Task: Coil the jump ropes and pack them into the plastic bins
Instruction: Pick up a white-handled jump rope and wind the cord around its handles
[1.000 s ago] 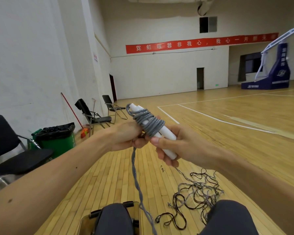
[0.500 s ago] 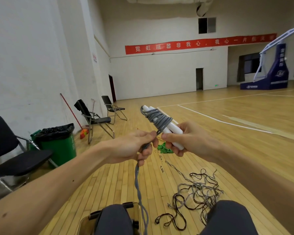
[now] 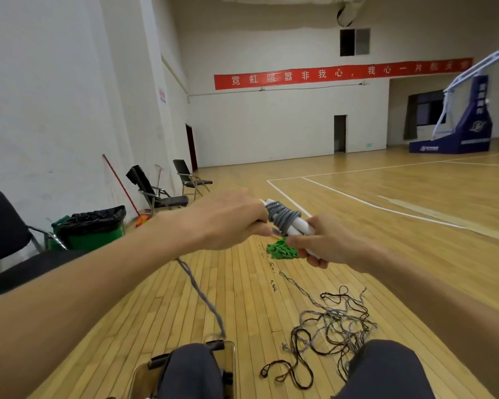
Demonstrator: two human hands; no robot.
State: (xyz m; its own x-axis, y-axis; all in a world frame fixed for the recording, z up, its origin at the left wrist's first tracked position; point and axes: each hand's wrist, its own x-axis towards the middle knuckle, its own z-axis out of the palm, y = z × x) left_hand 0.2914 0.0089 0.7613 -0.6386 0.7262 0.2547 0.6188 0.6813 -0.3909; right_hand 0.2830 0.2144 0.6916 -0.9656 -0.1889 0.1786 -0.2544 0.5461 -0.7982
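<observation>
My right hand (image 3: 329,244) grips two white jump-rope handles (image 3: 298,227) held side by side, with grey rope coil (image 3: 283,218) wound round their far end. My left hand (image 3: 228,218) reaches over the handles' tip and holds the rope there; its fingertips are hidden behind the hand. The loose grey rope tail (image 3: 202,295) hangs from under that hand down to a clear plastic bin (image 3: 228,358) between my knees. A tangle of dark and grey ropes (image 3: 332,326) lies on the wooden floor by my right knee.
A green bundle (image 3: 281,249) lies on the floor under my hands. A green trash bin (image 3: 94,228) with a black liner, a red-handled broom (image 3: 121,187) and black folding chairs (image 3: 162,194) stand along the left wall. A blue basketball stand (image 3: 470,125) is far right.
My left hand has gone from below the handles up and over their tip, carrying the rope round. The hands and handles sit lower and farther out.
</observation>
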